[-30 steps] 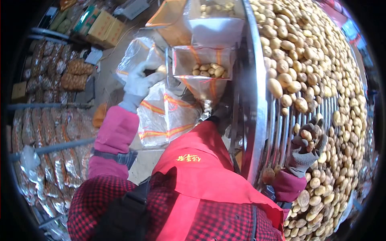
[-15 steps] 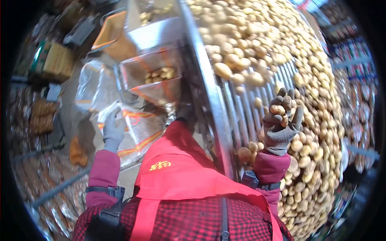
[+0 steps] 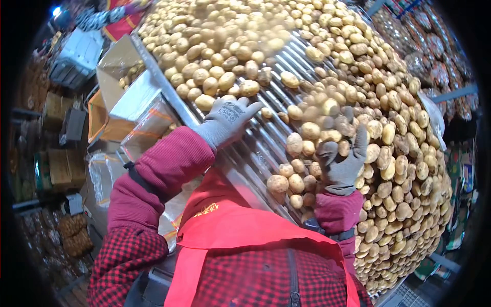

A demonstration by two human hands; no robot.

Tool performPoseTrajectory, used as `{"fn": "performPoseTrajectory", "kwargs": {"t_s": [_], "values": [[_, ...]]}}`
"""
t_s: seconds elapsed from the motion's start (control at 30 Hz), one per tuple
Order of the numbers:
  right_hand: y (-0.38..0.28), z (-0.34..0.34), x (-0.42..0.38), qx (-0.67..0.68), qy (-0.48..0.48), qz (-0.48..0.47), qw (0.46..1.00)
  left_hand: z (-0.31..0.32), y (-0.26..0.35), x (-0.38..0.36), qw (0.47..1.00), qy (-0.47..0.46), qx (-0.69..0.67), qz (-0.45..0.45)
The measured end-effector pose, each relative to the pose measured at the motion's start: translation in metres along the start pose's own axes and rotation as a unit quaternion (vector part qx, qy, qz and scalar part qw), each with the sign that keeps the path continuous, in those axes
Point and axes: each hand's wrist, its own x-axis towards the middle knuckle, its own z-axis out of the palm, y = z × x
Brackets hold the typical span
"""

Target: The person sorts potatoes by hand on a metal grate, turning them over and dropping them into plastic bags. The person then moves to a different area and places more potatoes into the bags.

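My left hand (image 3: 225, 120), in a grey glove with dark print on its back, reaches over the metal bars (image 3: 273, 135) of a sorting table. Its fingers are stretched out and apart, close to a yellowish potato (image 3: 205, 102). A darker, soiled grey glove covers my right hand (image 3: 341, 158), which is turned palm up among the potatoes. Its fingers curl round a small potato (image 3: 343, 148), with the thumb standing out to the right. Another potato (image 3: 331, 135) lies at the fingers; whether it is held is partly hidden. Several loose potatoes (image 3: 295, 183) rest on the bars left of this hand.
A big heap of potatoes (image 3: 394, 169) covers the table's right and far sides. Along the left, beyond the metal rim (image 3: 166, 87), stand plastic-lined boxes (image 3: 105, 120), some containing potatoes. Another person's patterned sleeve (image 3: 97, 19) shows at the far left. Filled bags (image 3: 429, 38) lie at the back right.
My left hand has let go of the clear plastic liner and come up over the bars. The view has turned left. My right hand still has potatoes in it and sits lower among the heap.
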Motion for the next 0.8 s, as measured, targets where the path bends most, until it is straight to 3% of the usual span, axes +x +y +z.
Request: {"fn": "performPoseTrajectory", "kwargs": {"t_s": [0.07,0.13,0.2,0.23,0.27,0.33,0.37,0.4,0.43,0.47,0.53,0.57,0.6,0.67,0.7,0.73,0.8], "values": [[-0.007,0.007,0.001,-0.065,0.015,-0.052,0.996,0.019,-0.010,0.009,0.993,-0.082,0.085,-0.010],[-0.004,-0.002,0.002,-0.113,0.019,-0.040,0.993,0.025,-0.023,0.006,0.996,-0.051,0.071,0.029],[-0.004,-0.002,0.004,-0.071,0.018,0.027,0.997,0.023,-0.028,0.009,0.988,-0.137,0.072,0.001],[-0.011,0.002,0.004,0.148,0.052,0.137,0.978,0.022,-0.031,0.011,0.987,-0.140,0.075,0.004],[-0.014,0.000,0.002,-0.014,0.011,0.107,0.994,0.024,-0.034,0.012,0.994,-0.107,0.022,0.018],[-0.010,0.000,0.002,-0.136,-0.028,-0.009,0.990,0.027,-0.029,0.017,0.996,-0.077,-0.033,0.031],[-0.008,0.003,0.000,0.023,0.007,0.090,0.996,0.029,-0.016,0.023,0.995,-0.039,-0.084,0.027],[-0.007,0.006,-0.002,0.180,0.040,0.186,0.965,0.032,-0.005,0.030,0.991,0.003,-0.134,0.022],[-0.010,0.016,-0.002,0.300,0.090,0.225,0.923,0.036,0.006,0.039,0.994,-0.034,-0.100,0.006],[-0.003,0.014,-0.005,0.299,0.023,0.184,0.936,0.040,0.012,0.047,0.995,-0.069,-0.068,-0.008],[0.005,0.013,-0.006,0.075,-0.073,0.084,0.991,0.055,0.004,0.052,0.996,-0.059,-0.063,-0.004],[0.000,0.019,-0.003,0.225,-0.052,0.157,0.960,0.058,-0.004,0.053,0.993,-0.059,-0.098,0.016],[-0.002,0.023,-0.001,0.225,-0.057,0.156,0.960,0.061,-0.011,0.052,0.989,-0.058,-0.131,0.037],[-0.006,0.028,0.003,0.354,0.019,0.359,0.863,0.047,-0.010,0.050,0.983,-0.042,-0.176,0.017],[-0.006,0.035,0.004,0.358,0.017,0.359,0.862,0.040,-0.007,0.049,0.963,0.015,-0.268,0.004],[-0.021,0.046,0.013,0.366,0.056,0.431,0.823,0.030,-0.001,0.047,0.931,0.070,-0.357,-0.008],[-0.014,0.048,0.008,0.410,0.016,0.418,0.811,-0.009,0.028,0.043,0.912,0.179,-0.362,0.066]]}}
